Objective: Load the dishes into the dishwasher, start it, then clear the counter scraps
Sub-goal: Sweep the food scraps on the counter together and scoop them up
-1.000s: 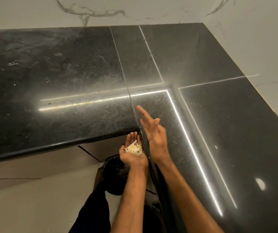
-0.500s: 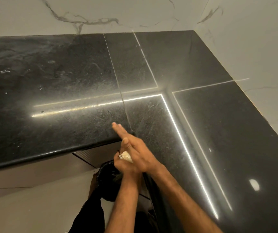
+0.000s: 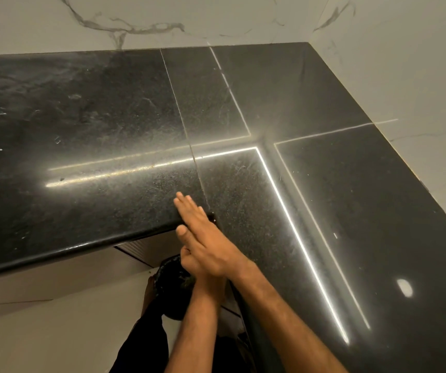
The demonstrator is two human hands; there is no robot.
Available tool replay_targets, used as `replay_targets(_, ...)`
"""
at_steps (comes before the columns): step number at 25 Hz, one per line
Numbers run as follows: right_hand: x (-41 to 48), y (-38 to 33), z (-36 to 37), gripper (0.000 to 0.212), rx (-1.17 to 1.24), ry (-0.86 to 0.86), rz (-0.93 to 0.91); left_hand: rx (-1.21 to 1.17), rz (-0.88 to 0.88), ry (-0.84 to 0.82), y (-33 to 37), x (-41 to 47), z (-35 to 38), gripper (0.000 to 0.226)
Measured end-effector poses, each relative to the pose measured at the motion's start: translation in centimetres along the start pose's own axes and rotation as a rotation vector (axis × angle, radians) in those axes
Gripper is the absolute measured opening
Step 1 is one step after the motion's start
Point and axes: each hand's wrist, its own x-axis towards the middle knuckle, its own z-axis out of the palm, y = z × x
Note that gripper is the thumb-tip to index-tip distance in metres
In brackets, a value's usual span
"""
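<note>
The table is an L-shaped slab of polished black stone, faintly veined and speckled, with thin seams between its pieces and a rounded front edge; bright strip lights mirror in its gloss. Behind it stands a pale marble-look wall with grey veins. At the inner corner the right hand lies flat, fingers straight and together, pressed palm-down over the left hand, its fingertips reaching over the table's edge. The left hand is mostly covered, so its grasp cannot be told, and any scraps between the palms are hidden. A few pale specks dot the table's left part. Under the hands, below the edge, sits a dark round container with its contents too dark to make out, above a smooth light floor.
</note>
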Motion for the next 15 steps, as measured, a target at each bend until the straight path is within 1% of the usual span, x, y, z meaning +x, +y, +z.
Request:
replay_targets(1,-0.6,-0.3,-0.5,0.062,0.073,0.044,-0.010,-0.058,-0.070,0.033,-0.3,-0.3,0.2,0.038)
replay_targets(2,-1.2,-0.4,-1.4,0.062,0.149,0.126,-0.015,0.138,-0.032,0.175,-0.2,0.3,0.2,0.032)
replay_targets(3,-2.0,-0.3,-2.3,0.060,0.216,0.236,-0.008,0.383,0.081,0.275,-0.3,1.0,-0.6,0.045)
replay_targets(4,-3.2,0.1,-2.9,0.059,0.260,0.361,0.017,0.486,0.129,0.320,0.1,1.0,-1.6,0.057)
replay_targets(5,-4.8,0.7,-3.2,0.058,0.266,0.489,0.058,0.424,0.136,0.306,0.9,1.1,-2.1,0.059)
replay_targets(6,-6.5,1.4,-2.8,0.058,0.232,0.605,0.105,0.418,0.156,0.270,1.2,1.0,-2.2,0.055)
replay_targets(7,-8.1,1.9,-1.9,0.059,0.169,0.697,0.148,0.427,0.172,0.251,1.3,1.1,-2.4,0.053)
replay_targets(8,-9.1,2.2,-0.7,0.060,0.097,0.751,0.172,0.419,0.173,0.228,1.0,1.2,-2.8,0.052)
replay_targets(10,-8.5,2.3,1.5,0.060,0.043,0.755,0.196,0.399,0.162,0.221,0.8,1.2,-2.9,0.056)
replay_targets(12,-4.9,1.5,2.1,0.057,0.094,0.728,0.218,0.399,0.134,0.226,1.4,1.3,-3.3,0.059)
replay_targets(13,-2.6,1.1,2.2,0.055,0.103,0.719,0.205,0.403,0.108,0.232,1.8,1.4,-3.3,0.053)
replay_targets(15,1.4,0.2,2.1,0.052,0.104,0.682,0.159,0.415,0.034,0.217,2.3,1.0,-3.2,0.034)
